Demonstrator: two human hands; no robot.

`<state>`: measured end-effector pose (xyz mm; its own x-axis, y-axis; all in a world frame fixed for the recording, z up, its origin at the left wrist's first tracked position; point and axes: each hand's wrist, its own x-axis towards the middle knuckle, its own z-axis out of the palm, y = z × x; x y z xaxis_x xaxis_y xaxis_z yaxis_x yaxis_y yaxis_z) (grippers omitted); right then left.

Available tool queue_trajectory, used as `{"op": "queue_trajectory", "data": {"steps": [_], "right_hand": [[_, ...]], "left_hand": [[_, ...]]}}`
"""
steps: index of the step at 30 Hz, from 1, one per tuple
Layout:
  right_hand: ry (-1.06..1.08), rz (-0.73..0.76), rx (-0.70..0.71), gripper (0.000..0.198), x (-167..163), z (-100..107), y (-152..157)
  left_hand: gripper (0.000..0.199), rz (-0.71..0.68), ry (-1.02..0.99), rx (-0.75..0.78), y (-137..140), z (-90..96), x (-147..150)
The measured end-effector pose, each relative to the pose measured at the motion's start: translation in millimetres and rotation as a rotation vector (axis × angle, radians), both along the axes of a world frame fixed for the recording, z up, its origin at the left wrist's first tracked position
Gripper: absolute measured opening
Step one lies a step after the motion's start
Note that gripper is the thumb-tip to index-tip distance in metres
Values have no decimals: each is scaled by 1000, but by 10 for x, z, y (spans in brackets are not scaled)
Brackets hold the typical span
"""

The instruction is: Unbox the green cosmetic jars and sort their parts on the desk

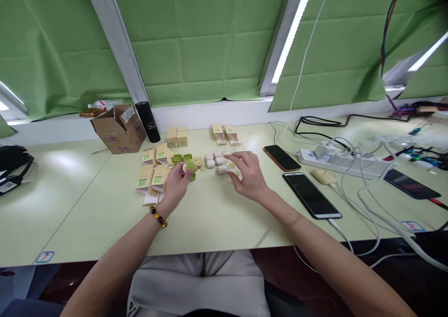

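My left hand (pixel 179 179) is closed on a small green case (pixel 191 167), with a round white part showing beside the thumb. More green cases (pixel 178 158) lie just beyond it. Small beige pieces (pixel 198 160) are strewn to their right. My right hand (pixel 247 173) hovers with thumb and fingers apart near a group of small pale pink cylinders (pixel 210 161). The closest cylinder (pixel 221 169) lies by the thumb tip; whether they touch is unclear. Clear plastic packaging (pixel 234 167) with yellow marks is partly hidden under the right fingers.
Several beige cartons (pixel 143 181) with green windows stand left; others (pixel 177 137) are at the back. An open cardboard box (pixel 119 133) and black cylinder (pixel 147 122) stand by the wall. Phones (pixel 311 195), a power strip (pixel 345 162) and tangled cables cover the right side.
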<state>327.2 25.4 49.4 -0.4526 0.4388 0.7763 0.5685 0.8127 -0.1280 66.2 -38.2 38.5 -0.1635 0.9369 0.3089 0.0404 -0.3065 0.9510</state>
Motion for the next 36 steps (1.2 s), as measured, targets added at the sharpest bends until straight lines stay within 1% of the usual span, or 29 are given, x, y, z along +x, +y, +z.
{"op": "queue_trajectory", "data": {"steps": [2,4,6,8,10,13,17,19,21,24,25,27,28,29,32,34,36], "right_hand": [[22,114,4,54,-208,69,-71],[43,209,7,62,-413,101,-120],[45,279,13,61,-586,88,-140],[54,334,5,56,-708,34,-136],[94,372,-20,51,-773,-44,-119],[173,404,-47,49,-783,-151,-98],[204,445,-114,50,-736,-210,-120],[223,472,-189,49,-725,-217,-155],[289,479,-288,46,-729,-221,-195],[495,485,-483,42,-752,-219,-237],[568,497,-561,42,-761,-215,-241],[682,524,-715,43,-778,-207,-232],[720,532,-779,43,-786,-205,-221],[748,533,-830,44,-795,-206,-206],[794,515,-938,45,-824,-232,-165],[793,506,-1000,47,-840,-259,-154],[786,515,-1044,48,-843,-276,-162]], "left_hand": [[64,-66,2,0,-38,58,53],[67,-92,27,10,-69,105,94],[69,-80,61,20,-84,128,119],[70,-47,102,23,-88,128,128],[72,-18,144,19,-88,111,126],[73,2,208,10,-92,73,119],[74,12,226,-21,-120,34,117],[72,-10,221,-48,-144,25,114],[71,-25,237,-62,-167,22,103],[67,28,316,-34,-184,25,70],[63,61,363,-5,-183,29,56],[48,121,482,90,-180,41,32],[40,143,549,148,-178,48,23],[37,159,614,206,-178,54,19],[54,177,756,337,-185,58,37],[52,160,762,369,-185,42,65],[43,141,685,343,-169,17,87]]}}
